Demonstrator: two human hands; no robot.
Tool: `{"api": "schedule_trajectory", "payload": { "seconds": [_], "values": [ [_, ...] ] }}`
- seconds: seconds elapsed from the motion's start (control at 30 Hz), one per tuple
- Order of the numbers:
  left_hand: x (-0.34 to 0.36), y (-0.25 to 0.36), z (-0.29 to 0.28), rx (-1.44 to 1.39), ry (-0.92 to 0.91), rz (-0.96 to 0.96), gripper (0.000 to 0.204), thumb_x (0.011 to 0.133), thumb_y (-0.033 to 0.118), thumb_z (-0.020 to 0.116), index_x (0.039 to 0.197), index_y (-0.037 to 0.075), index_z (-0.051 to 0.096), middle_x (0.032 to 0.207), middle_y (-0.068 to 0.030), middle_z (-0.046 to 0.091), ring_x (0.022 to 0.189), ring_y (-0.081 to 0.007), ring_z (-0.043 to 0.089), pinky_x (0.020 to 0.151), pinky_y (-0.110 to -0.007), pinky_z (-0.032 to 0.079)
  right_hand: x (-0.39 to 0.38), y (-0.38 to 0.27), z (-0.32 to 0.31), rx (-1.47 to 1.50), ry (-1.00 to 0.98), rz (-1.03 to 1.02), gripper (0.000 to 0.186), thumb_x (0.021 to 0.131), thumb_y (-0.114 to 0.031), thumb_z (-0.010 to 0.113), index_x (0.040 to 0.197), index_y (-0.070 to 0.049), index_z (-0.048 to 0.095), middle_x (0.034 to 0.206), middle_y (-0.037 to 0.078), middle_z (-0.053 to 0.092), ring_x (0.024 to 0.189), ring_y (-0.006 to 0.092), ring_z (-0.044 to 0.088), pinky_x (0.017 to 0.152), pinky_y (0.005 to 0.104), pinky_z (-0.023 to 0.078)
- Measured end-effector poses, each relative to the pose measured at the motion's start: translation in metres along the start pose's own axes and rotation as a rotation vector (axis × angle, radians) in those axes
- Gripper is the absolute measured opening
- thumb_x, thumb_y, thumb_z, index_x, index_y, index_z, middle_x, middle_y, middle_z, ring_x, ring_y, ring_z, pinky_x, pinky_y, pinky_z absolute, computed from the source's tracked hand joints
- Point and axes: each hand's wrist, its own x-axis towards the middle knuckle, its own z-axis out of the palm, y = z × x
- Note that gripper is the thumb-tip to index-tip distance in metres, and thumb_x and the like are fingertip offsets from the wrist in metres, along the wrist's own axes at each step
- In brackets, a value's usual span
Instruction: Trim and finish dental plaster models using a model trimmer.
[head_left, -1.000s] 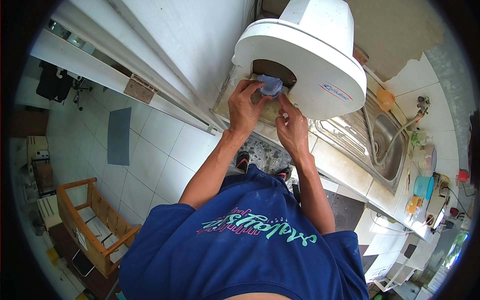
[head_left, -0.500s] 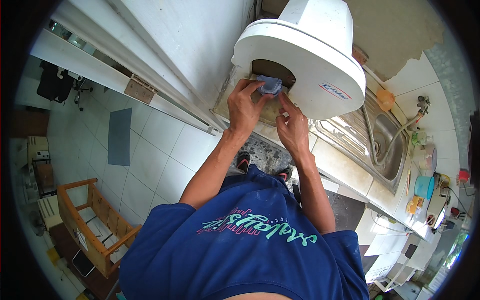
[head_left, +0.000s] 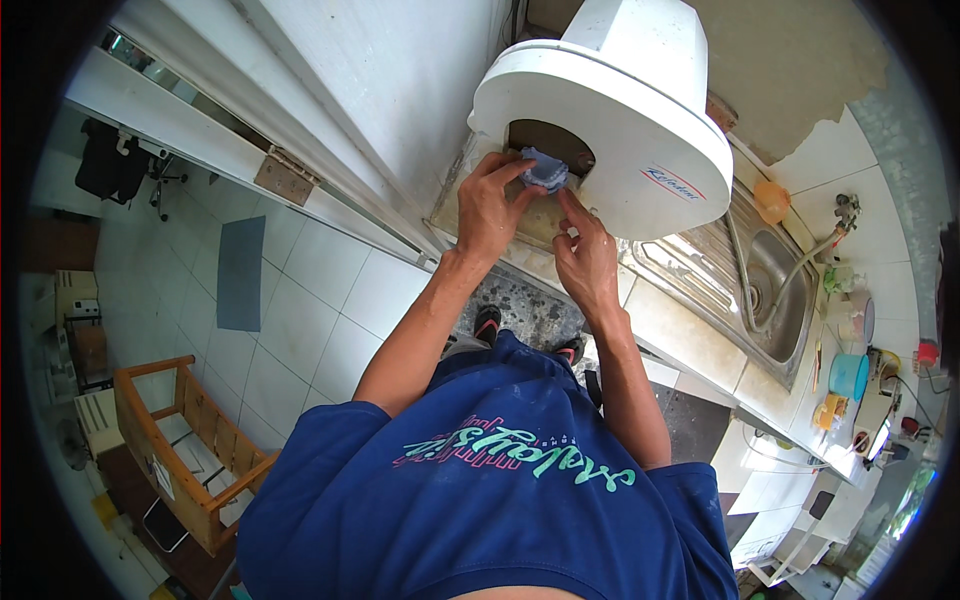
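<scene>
A small blue-grey plaster dental cast with an uneven edge is held at the dark opening of a white model trimmer. My left hand grips the cast from its left side, thumb and fingers pinched on it. My right hand presses its fingertips against the cast's near right edge, the other fingers curled in. Both hands and forearms look wet. Inside the opening, a brown surface shows behind the cast; whether the two touch I cannot tell.
Right of the trimmer is a steel sink with a hose and tap. An orange object and a light-blue tub sit along the counter. A white door stands close on the left, a wooden crate-like frame lower left.
The cast has turned a little in my fingers and shifted slightly right, showing more of its ridged side. My hands keep nearly the same place.
</scene>
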Motion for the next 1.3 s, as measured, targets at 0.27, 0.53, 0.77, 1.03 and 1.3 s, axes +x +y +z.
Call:
{"api": "schedule_trajectory", "payload": {
  "seconds": [0.27,0.53,0.77,1.03,1.3],
  "values": [
    [0.002,-0.002,-0.003,-0.022,-0.051,-0.009,0.035,0.068,0.005,0.078,0.102,0.004,0.07,0.101,-0.0149,0.065,0.089,-0.0319,0.065,0.077,-0.038,0.052,-0.002,-0.001,0.0,-0.002,0.006,-0.003,0.055,0.075,-0.004,0.046,0.129,0.001,0.053,0.133,0.018,0.053,0.082,0.0314,0.062,0.106,0.0446,0.036],
    [0.0,-0.008,-0.004,-0.027,-0.078,0.02,0.037,0.068,0.005,0.079,0.103,0.003,0.068,0.108,-0.0154,0.062,0.095,-0.0323,0.064,0.079,-0.037,0.052,-0.005,-0.003,0.0,-0.004,0.001,0.004,0.052,0.076,-0.003,0.046,0.128,0.001,0.053,0.132,0.018,0.054,0.083,0.0312,0.062,0.105,0.0445,0.037],
    [-0.018,0.012,-0.009,0.246,-0.028,0.049,0.04,0.063,0.008,0.083,0.097,0.003,0.062,0.116,-0.0152,0.056,0.106,-0.0334,0.058,0.087,-0.039,0.05,-0.006,-0.002,0.006,0.068,0.085,0.057,0.044,0.081,-0.004,0.049,0.124,-0.001,0.058,0.12,0.02,0.06,0.088,0.0329,0.061,0.09,0.0408,0.046],
    [-0.011,-0.004,-0.02,0.035,-0.169,0.009,0.039,0.072,0.008,0.076,0.108,0.003,0.062,0.125,-0.016,0.057,0.114,-0.0338,0.054,0.093,-0.041,0.047,-0.001,-0.011,0.018,-0.034,0.126,0.075,0.038,0.084,-0.008,0.054,0.121,-0.001,0.06,0.11,0.017,0.063,0.09,0.0305,0.061,0.082,0.0392,0.049],
    [-0.012,-0.011,-0.017,0.042,-0.179,0.039,0.034,0.068,0.004,0.079,0.1,0.001,0.07,0.125,-0.0178,0.055,0.102,-0.0305,0.06,0.088,-0.039,0.051,0.003,-0.021,0.028,-0.004,0.257,0.183,0.035,0.084,-0.012,0.061,0.118,-0.001,0.062,0.105,0.016,0.064,0.085,0.0283,0.063,0.08,0.0363,0.05]
  ]
}}
